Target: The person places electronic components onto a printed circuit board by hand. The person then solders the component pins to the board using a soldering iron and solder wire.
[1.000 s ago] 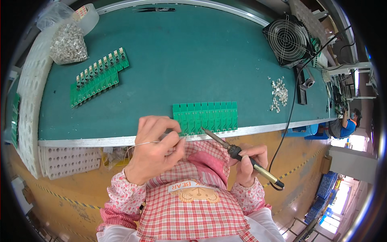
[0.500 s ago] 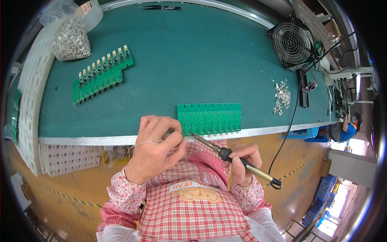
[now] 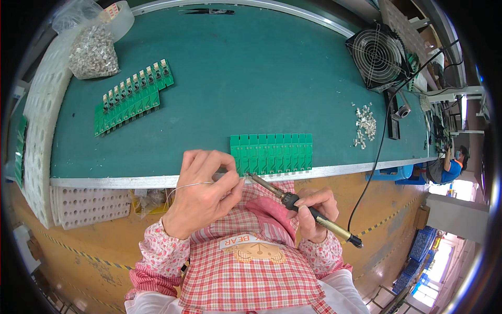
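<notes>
A green circuit board panel [image 3: 272,153] lies at the front edge of the bench, its row of pins toward me. My right hand [image 3: 317,209] grips a soldering iron [image 3: 330,224], whose tip meets the near edge of the panel toward its left end. Closed in a pinch, my left hand [image 3: 204,191] is at the panel's near left corner. It holds a thin solder wire [image 3: 184,185], which loops back over the hand; the wire's far end at the fingertips is hard to make out.
A second board panel [image 3: 130,97] with white connectors lies at the left. Behind it sits a bag of small parts [image 3: 94,55] by white foam trays [image 3: 44,115]. Loose metal parts [image 3: 365,125], a fan [image 3: 377,57] and the iron's black cable [image 3: 380,152] are on the right.
The rear end of the soldering iron has shifted slightly left and down, while its tip stays at the panel's edge. My left hand has barely moved.
</notes>
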### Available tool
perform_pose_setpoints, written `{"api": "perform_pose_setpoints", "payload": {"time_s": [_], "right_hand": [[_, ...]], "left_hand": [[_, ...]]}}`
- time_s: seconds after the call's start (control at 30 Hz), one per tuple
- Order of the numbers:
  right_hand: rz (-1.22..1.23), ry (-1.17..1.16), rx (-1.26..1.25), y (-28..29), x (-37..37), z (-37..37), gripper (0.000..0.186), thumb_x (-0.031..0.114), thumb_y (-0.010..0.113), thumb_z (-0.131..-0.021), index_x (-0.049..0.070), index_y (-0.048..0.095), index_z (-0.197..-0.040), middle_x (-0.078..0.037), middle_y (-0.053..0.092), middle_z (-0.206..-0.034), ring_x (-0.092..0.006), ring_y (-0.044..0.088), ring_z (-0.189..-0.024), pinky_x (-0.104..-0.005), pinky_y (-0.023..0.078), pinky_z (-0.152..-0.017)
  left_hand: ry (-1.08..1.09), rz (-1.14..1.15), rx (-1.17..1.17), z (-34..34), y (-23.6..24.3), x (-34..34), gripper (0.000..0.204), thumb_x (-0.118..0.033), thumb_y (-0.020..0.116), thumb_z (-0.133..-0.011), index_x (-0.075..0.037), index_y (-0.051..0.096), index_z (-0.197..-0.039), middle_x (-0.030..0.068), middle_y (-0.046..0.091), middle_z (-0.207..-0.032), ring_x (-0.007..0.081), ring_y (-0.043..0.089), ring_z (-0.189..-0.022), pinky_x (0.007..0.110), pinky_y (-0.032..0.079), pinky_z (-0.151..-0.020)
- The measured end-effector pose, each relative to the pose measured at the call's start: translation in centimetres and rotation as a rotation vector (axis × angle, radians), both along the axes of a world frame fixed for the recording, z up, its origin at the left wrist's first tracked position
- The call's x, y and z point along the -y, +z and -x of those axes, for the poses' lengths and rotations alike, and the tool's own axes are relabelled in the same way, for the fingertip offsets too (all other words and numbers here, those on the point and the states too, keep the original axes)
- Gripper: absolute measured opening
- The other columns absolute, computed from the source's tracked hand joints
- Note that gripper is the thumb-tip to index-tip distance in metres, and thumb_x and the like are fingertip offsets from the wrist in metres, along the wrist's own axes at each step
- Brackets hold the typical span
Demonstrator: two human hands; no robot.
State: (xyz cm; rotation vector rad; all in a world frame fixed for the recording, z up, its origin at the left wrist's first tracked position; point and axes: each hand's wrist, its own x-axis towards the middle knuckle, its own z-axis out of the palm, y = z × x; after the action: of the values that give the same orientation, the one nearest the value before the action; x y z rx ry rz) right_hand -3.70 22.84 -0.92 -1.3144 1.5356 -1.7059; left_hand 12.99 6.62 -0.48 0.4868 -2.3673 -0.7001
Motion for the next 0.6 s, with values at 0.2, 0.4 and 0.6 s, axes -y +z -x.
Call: {"api": "perform_pose_setpoints", "payload": {"time_s": [0.2,0.4,0.6], "right_hand": [[0.028,0.01,-0.051,0.0,0.1,0.0,0.011,0.0,0.06,-0.079,-0.003,0.052,-0.086,-0.01,0.059,-0.066,-0.0164,0.061,-0.051,-0.0264,0.048,-0.045],[0.073,-0.026,0.011,0.3,0.2,-0.4,0.012,-0.001,0.059,-0.079,-0.004,0.052,-0.088,-0.012,0.058,-0.066,-0.017,0.06,-0.049,-0.0265,0.047,-0.045],[0.05,0.021,0.034,0.2,0.6,-0.6,0.012,-0.002,0.058,-0.08,-0.004,0.052,-0.09,-0.013,0.058,-0.066,-0.0173,0.06,-0.051,-0.0265,0.047,-0.045]], "left_hand": [[0.015,-0.032,-0.044,-0.2,-0.4,0.0,0.017,-0.002,0.068,-0.064,-0.004,0.052,-0.069,0.0058,0.055,-0.085,0.0235,0.05,-0.071,0.036,0.037,-0.068],[0.033,-0.065,-0.044,-0.9,-0.3,0.1,0.016,-0.001,0.065,-0.065,-0.004,0.05,-0.067,0.0067,0.056,-0.084,0.0239,0.052,-0.073,0.036,0.038,-0.07],[0.033,-0.052,-0.026,-1.0,-0.1,0.2,0.016,-0.001,0.065,-0.065,-0.004,0.049,-0.067,0.0065,0.056,-0.083,0.0241,0.052,-0.074,0.036,0.038,-0.07]]}}
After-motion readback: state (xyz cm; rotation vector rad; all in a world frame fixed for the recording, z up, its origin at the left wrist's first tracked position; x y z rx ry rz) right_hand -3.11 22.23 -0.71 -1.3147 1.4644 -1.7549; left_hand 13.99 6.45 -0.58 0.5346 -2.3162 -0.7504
